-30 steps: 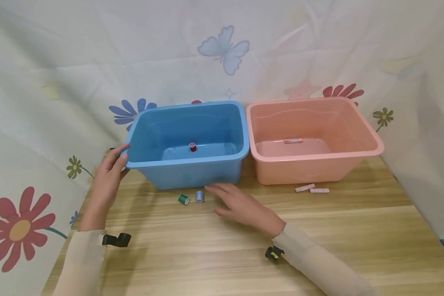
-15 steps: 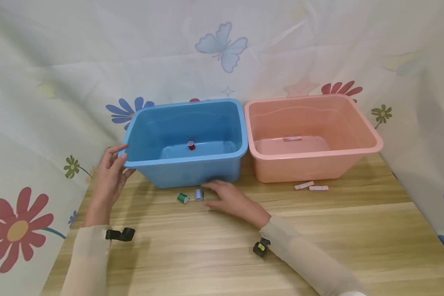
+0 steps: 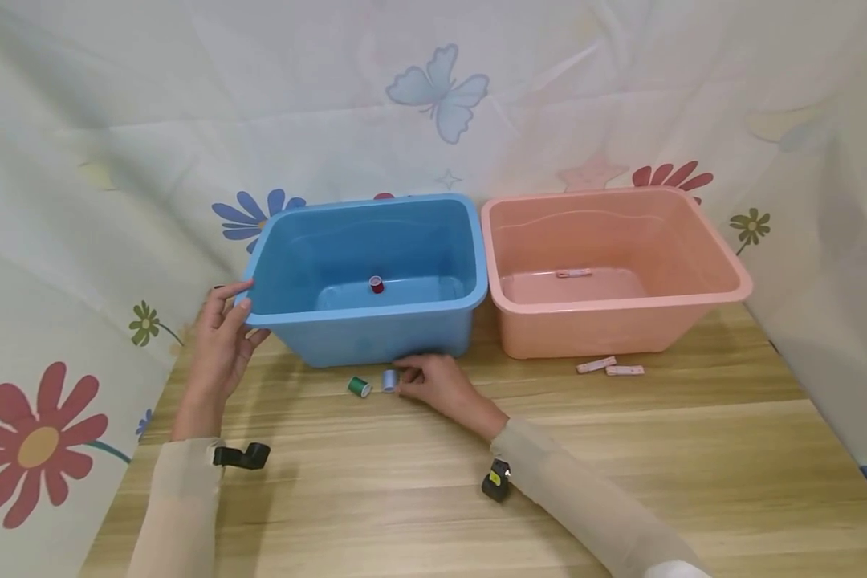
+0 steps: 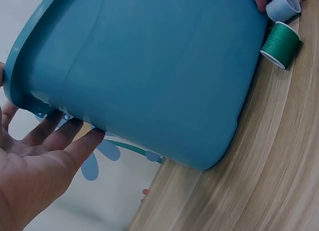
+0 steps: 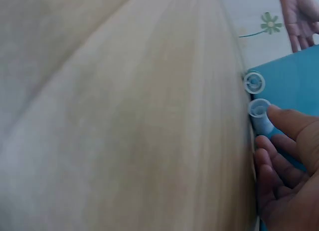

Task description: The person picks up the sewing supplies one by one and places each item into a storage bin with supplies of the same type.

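My left hand [image 3: 220, 345] holds the left end of the blue plastic bin [image 3: 361, 341], thumb on the rim and other fingers beneath it in the left wrist view. At the foot of the bin's front wall, my right hand [image 3: 441, 389] reaches a light blue thread spool [image 3: 390, 381] standing upright on the table. Its thumb overlaps the spool's top rim in the right wrist view, and its bent fingers lie low beside it. Left of that, a green thread spool [image 4: 281, 45] lies on its side. Inside the bin is a dark red thread spool [image 3: 376, 285].
A pink plastic bin [image 3: 585, 329] stands right beside the blue one, with a small pink-and-white strip [image 3: 574, 273] on its floor. Two similar strips [image 3: 596, 365] lie on the wooden table [image 3: 405, 498] before it. A printed cloth [image 3: 318, 88] hangs behind.
My right hand has moved a little left to the light blue spool, and its thumb and index finger have drawn closer together. My left hand stays at the blue bin's rim.
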{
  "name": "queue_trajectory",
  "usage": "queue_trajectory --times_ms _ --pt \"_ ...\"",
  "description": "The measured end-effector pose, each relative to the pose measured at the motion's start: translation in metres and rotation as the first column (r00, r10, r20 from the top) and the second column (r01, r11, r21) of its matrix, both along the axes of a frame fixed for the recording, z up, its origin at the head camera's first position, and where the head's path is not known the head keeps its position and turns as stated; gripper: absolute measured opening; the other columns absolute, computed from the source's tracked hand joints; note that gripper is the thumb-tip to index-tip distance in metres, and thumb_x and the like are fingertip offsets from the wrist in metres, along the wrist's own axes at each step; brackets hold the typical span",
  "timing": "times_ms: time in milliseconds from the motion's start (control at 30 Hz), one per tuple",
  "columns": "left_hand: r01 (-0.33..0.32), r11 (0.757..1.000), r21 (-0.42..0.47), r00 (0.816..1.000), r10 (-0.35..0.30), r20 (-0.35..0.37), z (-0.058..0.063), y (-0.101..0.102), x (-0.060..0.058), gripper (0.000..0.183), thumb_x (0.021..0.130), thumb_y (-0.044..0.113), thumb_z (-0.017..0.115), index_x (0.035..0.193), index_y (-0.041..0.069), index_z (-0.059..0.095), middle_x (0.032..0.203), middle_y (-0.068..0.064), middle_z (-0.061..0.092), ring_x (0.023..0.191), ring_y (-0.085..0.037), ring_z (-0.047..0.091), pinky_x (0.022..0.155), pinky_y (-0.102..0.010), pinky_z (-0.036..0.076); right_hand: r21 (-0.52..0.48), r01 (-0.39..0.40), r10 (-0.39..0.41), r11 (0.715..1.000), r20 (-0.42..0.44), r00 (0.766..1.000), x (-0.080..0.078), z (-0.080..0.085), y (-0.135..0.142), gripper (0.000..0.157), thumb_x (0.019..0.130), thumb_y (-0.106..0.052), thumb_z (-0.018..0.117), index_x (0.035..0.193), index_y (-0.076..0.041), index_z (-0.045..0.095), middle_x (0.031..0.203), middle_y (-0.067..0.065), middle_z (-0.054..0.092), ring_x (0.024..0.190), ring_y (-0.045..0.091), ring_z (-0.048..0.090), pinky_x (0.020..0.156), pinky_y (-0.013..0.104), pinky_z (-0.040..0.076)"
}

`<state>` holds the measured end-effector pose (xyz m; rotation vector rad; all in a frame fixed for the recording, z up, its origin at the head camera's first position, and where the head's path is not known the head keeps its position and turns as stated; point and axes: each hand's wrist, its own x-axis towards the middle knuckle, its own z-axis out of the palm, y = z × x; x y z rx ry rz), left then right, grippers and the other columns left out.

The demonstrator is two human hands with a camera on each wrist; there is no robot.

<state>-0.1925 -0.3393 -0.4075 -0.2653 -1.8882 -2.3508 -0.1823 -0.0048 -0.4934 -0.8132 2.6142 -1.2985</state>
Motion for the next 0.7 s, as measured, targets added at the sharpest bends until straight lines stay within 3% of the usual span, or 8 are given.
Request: queue_trajectory --times_ms 133,400,700 --pt "0.002 1.0 -0.003 1.0 -0.002 -0.002 0.0 0.0 0.001 0.041 0.108 0.016 0.052 0.147 0.008 0.043 0.163 -0.022 0.016 0.124 -0.024 0.06 0.088 -0.031 0.057 0.04 0.023 -0.021 0.999 -0.028 0.999 0.0 -0.002 -0.006 0.041 0.087 -0.024 0.083 0.123 -0.008 0.073 0.079 -0.005 0.072 0.072 0.003 0.063 0.069 0.022 0.049" --pt "0.015 1.0 0.01 1.0 -0.015 -0.004 -0.001 0.001 0.001 0.04 0.108 0.016 0.051 0.147 0.009 0.043 0.163 -0.021 0.015 0.125 -0.024 0.059 0.088 -0.031 0.057 0.113 0.073 -0.071 0.991 -0.021 0.997 0.004 -0.001 -0.013 0.043 0.085 -0.031 0.085 0.121 -0.01 0.075 0.077 -0.009 0.07 0.072 0.002 0.061 0.066 0.023 0.047" --pt "0.013 1.0 0.018 1.0 -0.013 -0.004 -0.002 0.0 0.002 0.038 0.108 0.016 0.05 0.146 0.01 0.045 0.161 -0.019 0.021 0.121 -0.022 0.06 0.088 -0.031 0.057 0.087 0.079 -0.075 0.993 -0.048 0.996 0.002 -0.004 -0.011 0.031 0.085 -0.03 0.084 0.111 -0.013 0.078 0.08 -0.005 0.069 0.075 0.007 0.061 0.066 0.023 0.047"
